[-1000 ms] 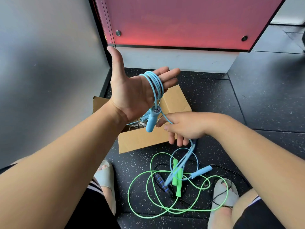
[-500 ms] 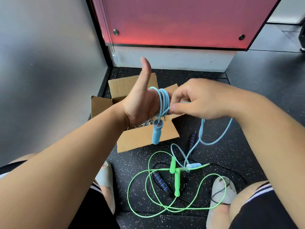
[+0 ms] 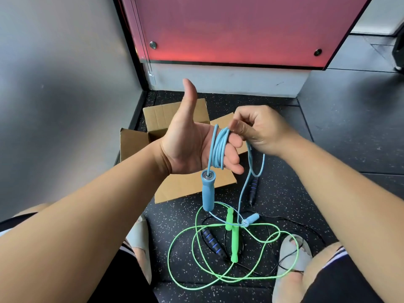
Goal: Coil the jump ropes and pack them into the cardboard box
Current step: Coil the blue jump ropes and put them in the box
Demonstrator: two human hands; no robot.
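Encircling left hand [image 3: 188,147], blue rope [image 3: 218,149] (handle dangling)

Red panel [image 3: 240,29] w/ two round bolts [image 3: 153,45] seen at back, white plinth [image 3: 229,82] set beneath it, grey wall [image 3: 54,84] at left, black speckled rubber floor [image 3: 338,138] laid throughout, pale slipper [image 3: 286,256] noted btm right.

I had only the one view, head-worn (a wide lens, edges bent), which looked forward and steeply down, close over the left hand [image 3: 190,147] and right hand [image 3: 260,132], onto the speckled floor [image 3: 284,193] and the red panel [image 3: 229,29] beyond.
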